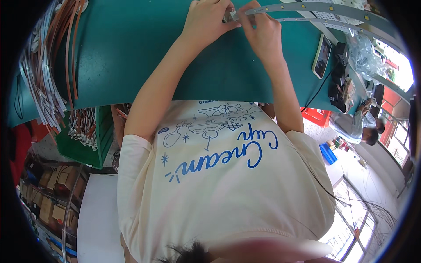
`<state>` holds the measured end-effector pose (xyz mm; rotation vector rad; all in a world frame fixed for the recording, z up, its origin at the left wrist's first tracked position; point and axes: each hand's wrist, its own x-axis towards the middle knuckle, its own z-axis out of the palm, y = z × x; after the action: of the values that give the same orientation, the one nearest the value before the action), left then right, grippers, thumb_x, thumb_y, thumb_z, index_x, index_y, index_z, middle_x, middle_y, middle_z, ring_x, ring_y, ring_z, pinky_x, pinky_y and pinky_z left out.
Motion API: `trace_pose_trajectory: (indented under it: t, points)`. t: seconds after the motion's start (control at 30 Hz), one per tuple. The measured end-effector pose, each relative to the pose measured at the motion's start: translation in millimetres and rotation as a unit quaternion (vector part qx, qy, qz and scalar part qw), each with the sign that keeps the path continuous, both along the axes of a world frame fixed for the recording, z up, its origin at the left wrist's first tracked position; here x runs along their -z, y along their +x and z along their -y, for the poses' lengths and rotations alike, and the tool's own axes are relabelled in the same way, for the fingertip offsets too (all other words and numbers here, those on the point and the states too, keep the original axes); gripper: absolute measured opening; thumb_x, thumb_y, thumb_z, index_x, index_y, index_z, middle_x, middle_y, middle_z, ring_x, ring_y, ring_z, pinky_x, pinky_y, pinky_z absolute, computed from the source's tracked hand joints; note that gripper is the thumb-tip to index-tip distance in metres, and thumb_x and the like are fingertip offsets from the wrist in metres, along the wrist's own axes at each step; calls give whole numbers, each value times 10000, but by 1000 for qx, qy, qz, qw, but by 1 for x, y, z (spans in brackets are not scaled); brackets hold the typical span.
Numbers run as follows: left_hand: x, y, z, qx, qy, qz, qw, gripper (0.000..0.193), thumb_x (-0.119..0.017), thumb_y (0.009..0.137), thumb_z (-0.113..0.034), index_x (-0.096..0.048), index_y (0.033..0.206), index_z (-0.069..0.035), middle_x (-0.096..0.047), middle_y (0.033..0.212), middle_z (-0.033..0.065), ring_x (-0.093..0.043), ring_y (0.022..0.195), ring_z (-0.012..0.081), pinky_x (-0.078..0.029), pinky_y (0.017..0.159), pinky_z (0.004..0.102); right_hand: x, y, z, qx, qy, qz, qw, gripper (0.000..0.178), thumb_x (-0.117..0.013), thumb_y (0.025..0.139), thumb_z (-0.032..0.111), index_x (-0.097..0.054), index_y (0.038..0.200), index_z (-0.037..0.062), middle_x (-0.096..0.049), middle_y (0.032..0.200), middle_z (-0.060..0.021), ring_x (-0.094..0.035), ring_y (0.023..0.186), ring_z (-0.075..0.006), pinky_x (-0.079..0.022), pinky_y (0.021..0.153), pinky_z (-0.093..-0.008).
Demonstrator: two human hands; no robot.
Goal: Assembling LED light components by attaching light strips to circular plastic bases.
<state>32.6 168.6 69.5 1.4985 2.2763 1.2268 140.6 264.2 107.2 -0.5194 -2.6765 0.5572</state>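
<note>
Both my hands meet at the top edge of the view, above the green work table (215, 70). My left hand (207, 21) is closed, pinching a small clear and silvery piece (230, 16) whose kind I cannot make out. Close beside it, my right hand (263, 34) has its fingers bent in a pinch at the end of a pale LED strip (302, 6) with small yellow chips. A second LED strip (322, 20) runs from the same spot; both curve away to the right. The fingertips partly cover where piece and strips meet.
Bundles of silvery and copper-coloured strips (44, 87) hang over the table's left edge, above a green crate (81, 149). At right lie a phone (322, 57), a black cable and clear plastic bags (364, 50). Another person (357, 127) is beyond, near a red crate (316, 116).
</note>
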Motion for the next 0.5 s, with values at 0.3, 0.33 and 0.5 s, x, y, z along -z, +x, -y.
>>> trace_pose_trajectory:
  t: [0.3, 0.33, 0.5]
  points:
    - [28, 0, -4, -12, 229, -113, 967, 246, -643, 765, -278, -583, 847, -54, -543, 824, 118, -538, 807, 296, -407, 710, 410, 3, 10, 2, 3, -74, -17, 997, 191, -641, 821, 161, -581, 897, -3, -671, 806, -111, -672, 749, -219, -521, 657, -282]
    - [26, 0, -4, -8, 230, -116, 966, 246, -643, 765, -278, -583, 847, -54, -543, 824, 118, -538, 807, 296, -407, 710, 410, 3, 12, 4, 6, -102, -32, 994, 203, -641, 821, 165, -580, 911, -7, -671, 821, -123, -672, 756, -235, -522, 663, -292]
    - [18, 4, 0, -20, 103, -58, 993, 357, -713, 728, -238, -589, 1029, -90, -577, 1010, 42, -583, 889, 219, -420, 767, 340, 5, 26, 0, 45, -160, -28, 986, 226, -650, 818, 169, -579, 948, -3, -670, 861, -120, -669, 793, -211, -516, 680, -284]
